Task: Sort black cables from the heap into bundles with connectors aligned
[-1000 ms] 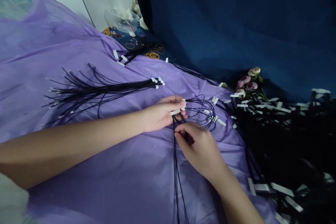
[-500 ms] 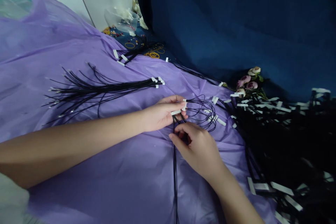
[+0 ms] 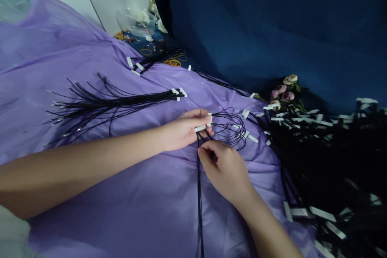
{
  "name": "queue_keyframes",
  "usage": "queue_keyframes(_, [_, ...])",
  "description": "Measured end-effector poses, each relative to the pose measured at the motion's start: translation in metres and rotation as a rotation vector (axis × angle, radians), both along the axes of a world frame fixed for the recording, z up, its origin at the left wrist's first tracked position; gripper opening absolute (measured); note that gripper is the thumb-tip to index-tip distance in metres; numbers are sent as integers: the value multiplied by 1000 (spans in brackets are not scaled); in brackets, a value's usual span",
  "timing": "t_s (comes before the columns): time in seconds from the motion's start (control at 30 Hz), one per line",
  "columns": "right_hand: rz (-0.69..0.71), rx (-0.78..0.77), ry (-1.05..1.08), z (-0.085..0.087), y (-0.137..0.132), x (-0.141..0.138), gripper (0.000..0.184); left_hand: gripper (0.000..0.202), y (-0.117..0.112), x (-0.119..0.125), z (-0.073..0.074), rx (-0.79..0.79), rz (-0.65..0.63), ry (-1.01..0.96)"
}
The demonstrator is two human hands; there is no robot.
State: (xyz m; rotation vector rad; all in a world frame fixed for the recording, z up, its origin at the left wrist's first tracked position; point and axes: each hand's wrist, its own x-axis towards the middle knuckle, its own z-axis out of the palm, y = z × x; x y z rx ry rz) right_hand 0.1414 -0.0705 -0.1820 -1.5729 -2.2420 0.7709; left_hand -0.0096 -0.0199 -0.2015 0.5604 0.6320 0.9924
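Note:
My left hand (image 3: 184, 130) is closed round a black wire harness, with its thumb on a small white connector (image 3: 209, 119). A second, longer white connector (image 3: 200, 128) lies across its fingers. Thin black wires (image 3: 234, 125) loop out to the right of that hand and curve back. More black wires (image 3: 199, 201) hang straight down toward the near edge of the view. Just below the connectors, my right hand (image 3: 228, 169) has thumb and forefinger pinched on the black wires; its other fingers are curled and partly hidden.
A purple sheet (image 3: 121, 193) covers the work surface. To the left lies a bundle of black wires (image 3: 121, 100) with white connectors. A large heap of similar harnesses (image 3: 326, 161) fills the right. Behind are artificial flowers (image 3: 286, 92), yellow rubber bands (image 3: 172, 62) and a blue curtain (image 3: 256, 28).
My right thumb and forefinger have come together on the wires; before, they were apart. My left hand keeps its hold on the harness. The whole view has shifted slightly.

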Motion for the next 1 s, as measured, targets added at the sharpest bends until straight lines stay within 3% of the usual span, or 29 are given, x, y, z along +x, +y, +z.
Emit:
queue_keyframes(0.5, [16, -37, 9, 1, 1, 0, 10, 8, -1, -1, -1, 7, 0, -1])
queue_keyframes(1.0, [-121, -97, 19, 3, 0, -7, 11, 12, 1, 0, -3, 11, 12, 14])
